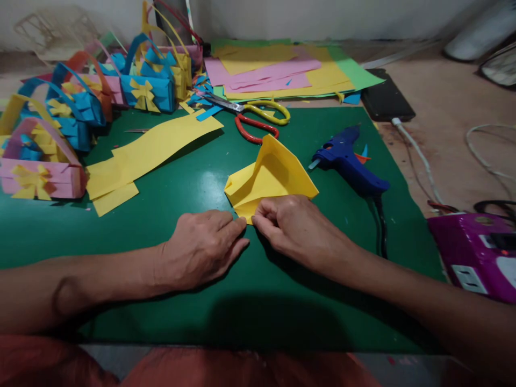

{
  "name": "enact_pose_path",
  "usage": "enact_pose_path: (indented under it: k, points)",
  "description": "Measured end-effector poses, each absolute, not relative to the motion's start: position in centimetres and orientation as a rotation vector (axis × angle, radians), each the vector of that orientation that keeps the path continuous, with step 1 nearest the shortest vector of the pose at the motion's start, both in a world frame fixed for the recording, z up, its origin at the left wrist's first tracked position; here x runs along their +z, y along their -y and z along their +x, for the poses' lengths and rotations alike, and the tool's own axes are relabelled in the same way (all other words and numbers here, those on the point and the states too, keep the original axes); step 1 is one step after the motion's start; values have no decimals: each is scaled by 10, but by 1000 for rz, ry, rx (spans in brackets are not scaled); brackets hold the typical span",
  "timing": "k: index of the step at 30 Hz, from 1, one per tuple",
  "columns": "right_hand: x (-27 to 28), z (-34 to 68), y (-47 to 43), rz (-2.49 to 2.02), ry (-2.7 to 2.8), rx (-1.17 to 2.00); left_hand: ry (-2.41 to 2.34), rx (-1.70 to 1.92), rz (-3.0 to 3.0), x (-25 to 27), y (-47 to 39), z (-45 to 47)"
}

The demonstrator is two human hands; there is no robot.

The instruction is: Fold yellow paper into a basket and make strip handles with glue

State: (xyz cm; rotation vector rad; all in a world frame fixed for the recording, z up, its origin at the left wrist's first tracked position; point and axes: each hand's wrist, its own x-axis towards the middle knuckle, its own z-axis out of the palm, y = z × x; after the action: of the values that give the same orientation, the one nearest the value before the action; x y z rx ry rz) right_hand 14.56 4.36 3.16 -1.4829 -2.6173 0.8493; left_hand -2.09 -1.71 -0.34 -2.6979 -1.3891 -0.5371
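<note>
A folded sheet of yellow paper lies on the green mat, its far part standing up like an open box end. My right hand is closed at the paper's near edge, with thumb and index finger pinching the fold. From the left, my left hand rests on the mat with its index fingertip on the paper's near left corner. Its thumb stays apart from the fingers and grips nothing. Part of the paper's near edge is hidden behind my right hand.
Scissors lie beyond the paper; a blue glue gun lies to its right. Left are yellow strips and several small paper baskets. Coloured sheets, a phone and a purple power box surround the mat.
</note>
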Motion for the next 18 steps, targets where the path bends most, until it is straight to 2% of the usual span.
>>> enact_pose_path:
  k: [18]
  points:
    - [30,142,-39,-1539,2728,566,1298,-426,-2681,-2,18,-20]
